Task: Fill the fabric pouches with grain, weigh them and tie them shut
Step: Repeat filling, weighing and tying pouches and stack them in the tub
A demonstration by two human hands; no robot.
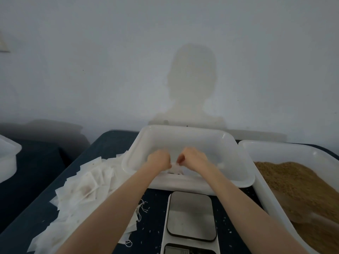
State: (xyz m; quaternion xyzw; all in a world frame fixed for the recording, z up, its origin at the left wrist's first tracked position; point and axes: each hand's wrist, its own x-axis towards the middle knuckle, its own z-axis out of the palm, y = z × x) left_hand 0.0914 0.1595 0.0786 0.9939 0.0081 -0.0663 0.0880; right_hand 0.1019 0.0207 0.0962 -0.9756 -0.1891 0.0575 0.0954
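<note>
At the far left edge we saw a white tub [7, 158], only partly in view, on a dark surface apart from the main table [102, 149]. On the left part of the table, from the near edge up to the middle, lay a heap of empty fabric pouches [82, 191], flat and overlapping, some with thin strings hanging out at the near side. Small pale crumbs were spread on the dark cloth beside them.

In the middle, at the far edge of the table against the wall [165, 52], stood a white tray [183, 132]. Above its near rim we held one small pouch [176, 168] between both hands. Our left hand [159, 160] had its fingers curled and pinched the top of the pouch from the left; our right hand [192, 156] was curled in the same way and pinched it from the right. The two hands were almost touching. The picture was blurred there, so we could not tell if a string was between the fingers.

Just before the tray, at the near edge, lay a scale [190, 217] with a grey metal plate, and nothing stood on it.

On the right part, a second white tray [264, 198] held brown grain [297, 184], heaped towards its right side.
</note>
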